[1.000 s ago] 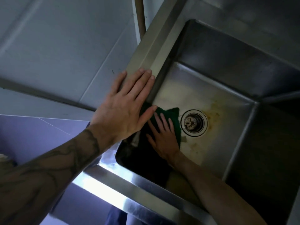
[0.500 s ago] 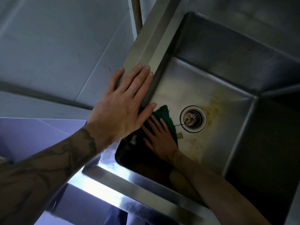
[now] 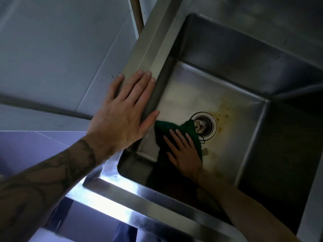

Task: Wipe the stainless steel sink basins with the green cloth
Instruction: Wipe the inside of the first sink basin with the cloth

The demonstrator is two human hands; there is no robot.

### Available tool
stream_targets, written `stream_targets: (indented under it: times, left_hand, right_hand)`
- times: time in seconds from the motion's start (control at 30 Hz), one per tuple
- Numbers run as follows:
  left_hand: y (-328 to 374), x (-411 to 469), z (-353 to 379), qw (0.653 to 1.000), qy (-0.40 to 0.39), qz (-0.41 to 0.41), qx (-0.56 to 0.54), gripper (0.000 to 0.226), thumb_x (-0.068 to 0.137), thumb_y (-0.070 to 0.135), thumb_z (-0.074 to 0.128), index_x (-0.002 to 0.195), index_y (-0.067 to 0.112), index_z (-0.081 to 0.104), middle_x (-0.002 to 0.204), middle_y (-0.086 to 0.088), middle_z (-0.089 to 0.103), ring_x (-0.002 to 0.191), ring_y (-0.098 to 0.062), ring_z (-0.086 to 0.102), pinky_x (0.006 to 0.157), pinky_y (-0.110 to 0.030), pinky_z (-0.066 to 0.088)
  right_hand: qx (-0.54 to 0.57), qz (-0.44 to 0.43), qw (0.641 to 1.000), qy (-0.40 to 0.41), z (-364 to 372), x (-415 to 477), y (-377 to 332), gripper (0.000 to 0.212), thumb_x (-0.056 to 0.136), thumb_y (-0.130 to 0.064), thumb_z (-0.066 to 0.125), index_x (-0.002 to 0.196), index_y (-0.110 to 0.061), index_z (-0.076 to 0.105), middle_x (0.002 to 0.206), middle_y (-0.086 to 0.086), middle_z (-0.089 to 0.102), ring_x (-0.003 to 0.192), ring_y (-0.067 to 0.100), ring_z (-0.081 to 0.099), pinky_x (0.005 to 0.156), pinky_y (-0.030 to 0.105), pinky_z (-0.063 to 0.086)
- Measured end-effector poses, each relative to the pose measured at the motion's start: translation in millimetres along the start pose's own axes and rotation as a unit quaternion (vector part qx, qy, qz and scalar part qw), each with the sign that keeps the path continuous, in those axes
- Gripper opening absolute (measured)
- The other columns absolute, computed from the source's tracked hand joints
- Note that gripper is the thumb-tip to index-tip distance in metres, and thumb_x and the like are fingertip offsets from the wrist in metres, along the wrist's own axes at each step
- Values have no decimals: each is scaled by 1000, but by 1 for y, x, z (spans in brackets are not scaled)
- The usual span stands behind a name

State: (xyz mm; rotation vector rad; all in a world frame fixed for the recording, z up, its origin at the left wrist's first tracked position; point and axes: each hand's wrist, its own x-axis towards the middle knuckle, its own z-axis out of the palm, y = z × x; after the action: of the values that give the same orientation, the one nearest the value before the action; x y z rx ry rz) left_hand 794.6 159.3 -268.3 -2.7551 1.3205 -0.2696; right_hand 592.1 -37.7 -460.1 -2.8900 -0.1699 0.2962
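Green cloth [image 3: 167, 127] lies on the floor of the sink basin [image 3: 227, 49], just left of the drain [image 3: 203, 124] and lapping over its edge. The right hand [image 3: 183, 151] presses it down with straight fingers. The left hand [image 3: 125, 110], also flat and holding nothing, rests on the sink rim [image 3: 153, 41], left of the drain. The wiping seems about half done: a yellow-brown stain [image 3: 225, 110] shows on the steel just right of the drain, and the walls look dull. Only one basin is in view, so any other probably waits. A small scrap [image 3: 205, 151] lies just below the drain, whose strainer may catch the cloth.
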Motion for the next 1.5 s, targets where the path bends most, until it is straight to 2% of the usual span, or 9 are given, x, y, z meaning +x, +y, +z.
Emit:
stream_targets:
  times: [0.27,0.5,0.7,0.93,1.07,1.17,1.27,1.4,1.5]
  left_hand:
    - [-1,0,-2,1000,1,-3,-5,75,112,56,29,167,5,25,173,-14,30,162,-29,26,129,-56,24]
    - [1,1,-4,1000,-3,-2,-11,73,112,54,31,166,5,27,173,-14,30,161,-30,28,130,-55,23]
    - [1,0,-5,1000,-10,-2,-10,73,112,54,30,166,5,27,173,-14,31,161,-30,29,129,-55,23]
    - [1,1,-7,1000,-11,-2,-21,73,112,53,30,166,4,27,173,-15,31,161,-31,29,129,-56,24]
    - [1,1,-7,1000,-4,1,-23,72,112,52,31,165,3,28,172,-16,32,160,-32,30,129,-56,23]
    - [0,0,-6,1000,-2,2,-22,72,112,52,32,165,3,28,172,-17,32,160,-32,30,129,-57,24]
    - [-1,1,-5,1000,-1,3,-26,73,112,52,33,166,3,28,172,-16,32,160,-33,31,129,-57,24]
    - [-3,1,-3,1000,4,9,-28,73,112,53,34,165,3,29,172,-17,33,160,-33,30,129,-56,24]
    - [-2,0,-1,1000,3,3,-28,73,111,53,34,166,4,28,172,-16,32,161,-32,29,129,-56,23]
  right_hand:
    - [-39,-26,999,-25,-1,-71,51,63,107,-47,36,164,-20,30,172,12,24,160,31,18,123,57,24]
    - [-13,52,999,-1,-5,-1,9,63,108,-46,36,164,-20,29,173,12,19,161,33,16,129,55,13]
    - [-65,-21,997,-25,-2,-89,64,63,106,-46,36,163,-19,27,171,14,25,159,33,18,123,57,22]
    - [-19,69,997,-25,-8,-67,54,64,106,-45,35,164,-17,26,172,15,21,159,35,21,127,56,14]
    - [-19,58,998,-28,-4,-78,64,65,108,-47,31,165,-19,20,173,13,17,160,32,15,129,53,10]
    - [-30,56,997,-42,-5,-109,76,66,106,-47,35,165,-21,19,172,14,20,158,34,22,127,55,15]
    - [-17,116,992,-42,-10,-109,80,65,105,-45,31,165,-20,21,172,14,19,159,35,20,126,57,17]
    - [16,299,954,-27,-19,-87,81,65,107,-46,19,165,-16,19,173,14,8,161,31,4,130,55,7]
    - [15,289,956,-48,-18,-103,73,69,108,-51,16,166,-14,18,174,17,6,161,35,4,129,60,8]
